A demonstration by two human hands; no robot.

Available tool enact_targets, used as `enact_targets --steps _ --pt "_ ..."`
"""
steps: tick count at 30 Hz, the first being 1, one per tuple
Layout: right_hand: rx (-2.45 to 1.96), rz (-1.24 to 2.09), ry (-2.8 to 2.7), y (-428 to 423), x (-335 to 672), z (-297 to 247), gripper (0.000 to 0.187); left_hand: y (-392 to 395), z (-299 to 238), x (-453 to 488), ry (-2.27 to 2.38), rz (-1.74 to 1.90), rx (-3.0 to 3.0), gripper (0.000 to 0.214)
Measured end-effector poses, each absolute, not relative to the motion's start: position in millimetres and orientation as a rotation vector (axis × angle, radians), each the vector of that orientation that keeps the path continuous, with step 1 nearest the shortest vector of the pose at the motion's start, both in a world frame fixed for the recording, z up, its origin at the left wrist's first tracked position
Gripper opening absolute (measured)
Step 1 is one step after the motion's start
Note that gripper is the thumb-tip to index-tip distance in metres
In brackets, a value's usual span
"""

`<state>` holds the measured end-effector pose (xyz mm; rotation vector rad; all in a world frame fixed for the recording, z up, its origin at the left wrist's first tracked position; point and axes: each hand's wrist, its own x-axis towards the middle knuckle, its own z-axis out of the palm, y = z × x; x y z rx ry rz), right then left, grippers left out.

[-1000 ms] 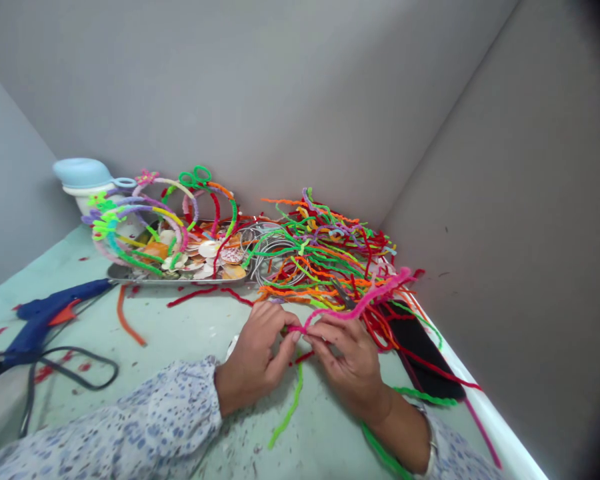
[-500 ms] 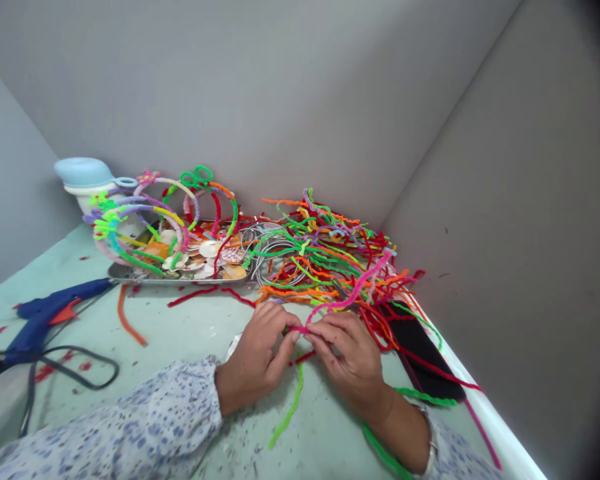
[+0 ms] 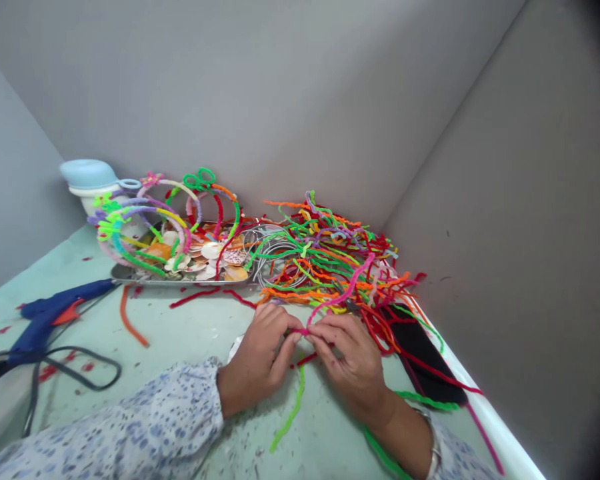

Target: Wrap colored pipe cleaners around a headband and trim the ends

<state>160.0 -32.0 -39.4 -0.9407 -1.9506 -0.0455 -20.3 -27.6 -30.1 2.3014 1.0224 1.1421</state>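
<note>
A bright pink pipe cleaner (image 3: 351, 288) is pinched between my two hands, its long free end rising to the upper right over the pile. My left hand (image 3: 264, 353) grips its left part with thumb and forefinger. Fingertips of my right hand (image 3: 353, 360) close on it just beside, almost touching the left thumb. The short twisted part between the hands is darker pink; what lies inside the left palm is hidden. Below the hands, a light green pipe cleaner (image 3: 291, 417) and a short red piece (image 3: 307, 359) rest on the table.
A heap of coloured pipe cleaners (image 3: 325, 247) and coiled wire (image 3: 280, 257) lies behind. Left of it, a metal tray (image 3: 180, 283) holds shells and wrapped headbands (image 3: 145, 207). A blue glue gun (image 3: 45, 320) with cable, a lidded cup (image 3: 93, 177) and a black phone-like slab (image 3: 427, 363) are around.
The free end of the pink pipe cleaner has swung slightly left and lower. Both hands keep their pinch in nearly the same place.
</note>
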Motion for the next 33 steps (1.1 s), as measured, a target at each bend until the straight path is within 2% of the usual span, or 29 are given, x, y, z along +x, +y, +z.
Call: enact_targets --steps 14,33 --pt "-0.997 -0.052 -2.002 -32.0 157.3 -36.7 0.008 -27.7 -29.6 -20.4 1.035 1.119 2.323 0.013" --pt "-1.074 0.234 -1.993 -33.3 156.9 -37.1 0.004 -27.8 -31.7 -20.6 1.054 1.084 2.358 0.014"
